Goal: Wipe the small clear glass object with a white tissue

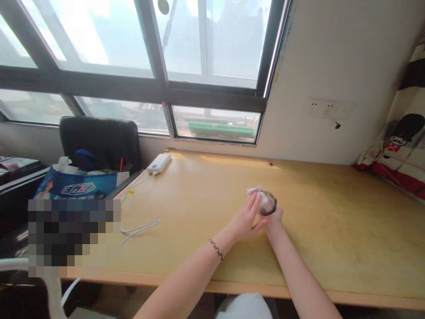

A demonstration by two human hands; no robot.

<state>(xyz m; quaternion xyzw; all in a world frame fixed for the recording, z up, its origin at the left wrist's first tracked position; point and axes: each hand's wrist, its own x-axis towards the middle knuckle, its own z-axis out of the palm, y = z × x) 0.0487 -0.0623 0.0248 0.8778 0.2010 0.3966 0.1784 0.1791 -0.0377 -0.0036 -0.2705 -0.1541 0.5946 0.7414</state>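
Above the middle of the wooden table, my right hand [275, 216] is closed round a small, round, see-through thing with a dark rim [272, 206]. Its exact kind is too small to make out. My left hand [245, 217] reaches in from the left, fingers rather straight and pressing a crumpled white tissue [254, 190] against the round thing. Part of the tissue shows beyond the fingertips, and some lies over the opening or face of the round thing. Most of my right fingers are hidden behind it.
On the table [199, 248], a white power bank [159, 163] with a white cable [141, 227] lies at the left. A black chair [99, 137] and a blue bag [79, 186] stand beyond the left edge. Window and wall close off the back; a curtain [401, 128] hangs at right.
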